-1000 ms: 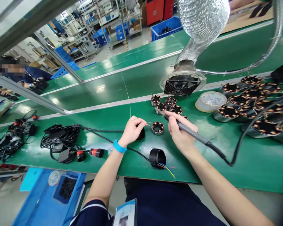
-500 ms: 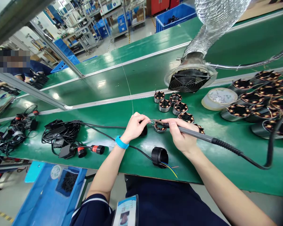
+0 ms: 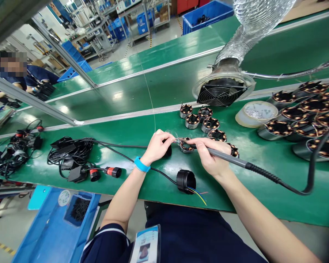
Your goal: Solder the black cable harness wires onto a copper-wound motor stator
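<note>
My right hand (image 3: 214,155) is closed around the grey handle of a soldering iron (image 3: 230,157), its tip pointing left. Thin solder wire (image 3: 150,96) comes down from above into the pinched fingers of my left hand (image 3: 159,145). Iron tip and left fingertips come together over a small stator (image 3: 185,146) with copper windings. A faint wisp of smoke rises there. Partly hidden behind my left hand is a black round part (image 3: 168,151). Nearer me lies a black cylindrical housing (image 3: 185,181) on a cable, with blue, yellow-green and brownish wires coming out.
Several small stators (image 3: 210,124) stand beyond my hands, and larger ones (image 3: 279,128) on the right. A round tub (image 3: 256,114) and a fume extractor (image 3: 220,95) stand near them. Coiled black cables (image 3: 71,151) lie left. A co-worker (image 3: 41,75) sits far left.
A wisp of smoke now shows at the iron tip. The tip and my left fingertips are slightly closer together. The view has shifted a little; both hands keep their grip.
</note>
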`<act>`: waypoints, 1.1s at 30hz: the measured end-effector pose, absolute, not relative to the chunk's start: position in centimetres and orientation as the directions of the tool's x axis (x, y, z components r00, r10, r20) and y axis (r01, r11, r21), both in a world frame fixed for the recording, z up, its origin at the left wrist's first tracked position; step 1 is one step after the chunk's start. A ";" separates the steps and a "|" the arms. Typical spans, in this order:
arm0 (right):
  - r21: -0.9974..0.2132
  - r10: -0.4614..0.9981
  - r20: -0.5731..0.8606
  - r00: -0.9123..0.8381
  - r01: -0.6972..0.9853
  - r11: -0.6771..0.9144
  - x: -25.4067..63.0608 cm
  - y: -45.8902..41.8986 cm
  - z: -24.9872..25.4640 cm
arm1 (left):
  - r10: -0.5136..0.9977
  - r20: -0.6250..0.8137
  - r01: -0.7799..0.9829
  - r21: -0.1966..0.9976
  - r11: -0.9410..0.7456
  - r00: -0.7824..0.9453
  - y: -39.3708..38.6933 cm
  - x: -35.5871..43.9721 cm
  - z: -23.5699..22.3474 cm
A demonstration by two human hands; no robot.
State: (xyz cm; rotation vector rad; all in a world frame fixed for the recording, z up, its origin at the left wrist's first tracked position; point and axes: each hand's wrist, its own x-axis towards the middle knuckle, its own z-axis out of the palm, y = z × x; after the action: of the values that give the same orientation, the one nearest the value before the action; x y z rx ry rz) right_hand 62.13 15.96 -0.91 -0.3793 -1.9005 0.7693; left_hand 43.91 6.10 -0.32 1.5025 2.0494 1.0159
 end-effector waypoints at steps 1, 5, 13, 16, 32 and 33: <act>-0.664 0.570 0.689 -0.448 -0.073 0.744 62.2 16.0 -0.9 | 0.935 0.096 0.644 0.749 0.157 -0.340 6.1 43.9 -0.4; -0.710 0.621 0.634 -0.462 -0.029 0.704 62.4 16.0 -1.0 | 0.937 0.085 0.655 0.736 0.170 -0.338 6.2 44.0 -0.4; -0.693 0.580 0.651 -0.489 -0.073 0.717 62.4 16.2 -0.9 | 0.936 0.117 0.680 0.718 0.151 -0.331 6.2 44.1 -0.4; -0.691 0.575 0.649 -0.498 -0.071 0.719 62.3 16.3 -1.0 | 0.931 0.122 0.683 0.713 0.158 -0.343 6.2 44.2 -0.4; -0.662 0.583 0.693 -0.424 -0.054 0.748 62.6 16.0 -1.0 | 0.935 0.133 0.690 0.710 0.142 -0.329 6.3 44.1 -0.5; -0.661 0.581 0.693 -0.427 -0.056 0.748 62.6 16.0 -1.0 | 0.934 0.129 0.691 0.708 0.148 -0.332 6.3 44.1 -0.5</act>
State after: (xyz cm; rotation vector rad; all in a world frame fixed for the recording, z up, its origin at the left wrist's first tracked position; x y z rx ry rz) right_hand 62.56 16.02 -1.00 -0.4031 -1.8903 0.7535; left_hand 44.10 6.27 -0.47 1.5624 2.0901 0.9916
